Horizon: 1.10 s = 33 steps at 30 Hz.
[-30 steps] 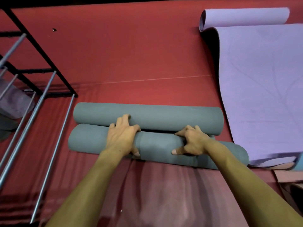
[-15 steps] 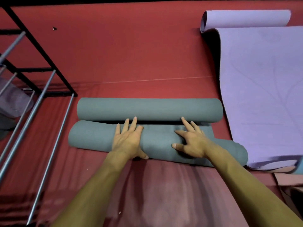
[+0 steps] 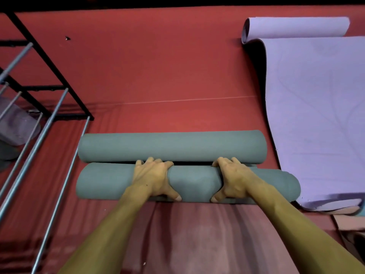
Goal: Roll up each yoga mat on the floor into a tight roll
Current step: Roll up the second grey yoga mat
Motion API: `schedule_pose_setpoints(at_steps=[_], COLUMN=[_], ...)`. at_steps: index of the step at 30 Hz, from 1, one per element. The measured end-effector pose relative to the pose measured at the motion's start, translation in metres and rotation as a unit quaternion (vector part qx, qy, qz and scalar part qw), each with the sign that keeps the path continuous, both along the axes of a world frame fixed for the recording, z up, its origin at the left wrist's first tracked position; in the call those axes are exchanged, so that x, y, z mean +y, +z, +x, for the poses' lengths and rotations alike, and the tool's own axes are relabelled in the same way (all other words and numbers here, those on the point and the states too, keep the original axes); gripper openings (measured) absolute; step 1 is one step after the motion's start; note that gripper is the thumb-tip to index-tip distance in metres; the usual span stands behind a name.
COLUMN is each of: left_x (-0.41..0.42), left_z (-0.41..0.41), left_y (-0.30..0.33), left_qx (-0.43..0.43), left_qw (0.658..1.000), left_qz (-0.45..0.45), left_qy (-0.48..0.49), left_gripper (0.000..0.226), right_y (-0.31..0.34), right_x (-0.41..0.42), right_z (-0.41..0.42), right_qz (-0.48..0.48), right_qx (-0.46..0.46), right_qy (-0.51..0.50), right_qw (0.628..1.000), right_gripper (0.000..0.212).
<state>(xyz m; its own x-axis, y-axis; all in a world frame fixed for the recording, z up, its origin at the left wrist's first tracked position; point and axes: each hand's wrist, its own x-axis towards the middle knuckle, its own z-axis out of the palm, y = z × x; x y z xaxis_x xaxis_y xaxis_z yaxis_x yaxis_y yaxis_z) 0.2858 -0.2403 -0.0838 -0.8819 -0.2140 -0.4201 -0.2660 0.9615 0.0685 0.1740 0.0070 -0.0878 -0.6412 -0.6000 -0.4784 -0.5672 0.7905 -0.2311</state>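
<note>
Head view: shifted from flat, spread palms half a second back to a curled clamp. Left hand (image 3: 151, 177) and right hand (image 3: 234, 177) now wrapped over the near grey-green foam yoga mat roll (image 3: 189, 183), fingers (image 3: 149, 161) hooked down into the dark groove between it and the far grey-green foam roll (image 3: 171, 147), thumbs tucked under the near edge. Foam visibly dented between the two hands, so clenched hard, grasping the near roll and nothing else. Probably a squeeze to tighten the winding rather than a further push forward.

Both rolls lying side by side on the red floor covering (image 3: 158, 76), touching or nearly so along their length; hard to tell whether two ends of one mat or two separate mats. Near roll longer to the right, its end reaching just beside the lilac mat (image 3: 316, 115).

Against the frame one second back: hands again curled, but closer together and more symmetric; far roll seeming a little further from the near one than then, though the camera has also shifted.

Lilac mat mostly flat, only its far end curled into a small roll (image 3: 296, 26), so judged still to be done. Black metal rack with silver bars (image 3: 49, 119) at left, well apart from the hands.
</note>
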Motion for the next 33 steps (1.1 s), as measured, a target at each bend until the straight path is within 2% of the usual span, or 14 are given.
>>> schedule_pose_setpoints(at_steps=[3, 8, 11, 14, 17, 19, 22, 24, 28, 30, 33], left_x=[0.000, 0.005, 0.007, 0.004, 0.003, 0.001, 0.001, 0.008, 0.013, 0.007, 0.001], left_z=[-0.002, -0.005, -0.007, -0.008, -0.009, -0.011, -0.009, -0.002, 0.004, 0.000, -0.004], left_y=[0.000, 0.005, 0.008, 0.009, 0.008, 0.009, 0.007, -0.002, -0.014, -0.008, 0.000], left_qx=[-0.013, 0.019, 0.025, 0.076, 0.106, 0.098, 0.050, 0.030, 0.073, 0.068, 0.005], left_qw=[0.999, 0.997, 0.996, 0.993, 0.992, 0.993, 0.998, 0.999, 0.993, 0.995, 0.998], left_qz=[0.027, 0.049, 0.060, 0.060, 0.040, 0.042, 0.024, -0.024, -0.088, -0.070, -0.044], left_qy=[0.016, 0.054, 0.064, 0.062, 0.050, 0.043, 0.019, 0.016, 0.008, -0.014, -0.040], left_gripper=[0.107, 0.134, 0.118, 0.095, 0.084, 0.088, 0.118, 0.132, 0.123, 0.118, 0.108], right_y=[0.001, 0.001, 0.004, 0.007, 0.007, 0.007, 0.004, 0.000, -0.006, -0.005, 0.000], right_x=[-0.007, -0.009, -0.009, -0.008, -0.011, -0.015, -0.017, -0.018, -0.026, -0.026, -0.021], right_z=[-0.003, -0.008, -0.010, -0.012, -0.014, -0.013, -0.009, -0.007, 0.002, 0.004, 0.005], right_qz=[0.029, 0.037, 0.023, -0.020, -0.005, 0.017, 0.025, 0.028, 0.057, 0.054, 0.054], right_qx=[-0.003, 0.017, -0.001, -0.017, 0.010, 0.018, 0.024, 0.050, 0.142, 0.131, 0.053], right_qy=[0.017, 0.014, 0.000, -0.045, -0.022, -0.016, -0.020, -0.011, 0.027, 0.024, 0.022], right_qw=[0.999, 0.999, 1.000, 0.999, 1.000, 1.000, 0.999, 0.998, 0.988, 0.990, 0.997], right_gripper=[0.103, 0.118, 0.116, 0.097, 0.091, 0.099, 0.121, 0.127, 0.125, 0.117, 0.111])
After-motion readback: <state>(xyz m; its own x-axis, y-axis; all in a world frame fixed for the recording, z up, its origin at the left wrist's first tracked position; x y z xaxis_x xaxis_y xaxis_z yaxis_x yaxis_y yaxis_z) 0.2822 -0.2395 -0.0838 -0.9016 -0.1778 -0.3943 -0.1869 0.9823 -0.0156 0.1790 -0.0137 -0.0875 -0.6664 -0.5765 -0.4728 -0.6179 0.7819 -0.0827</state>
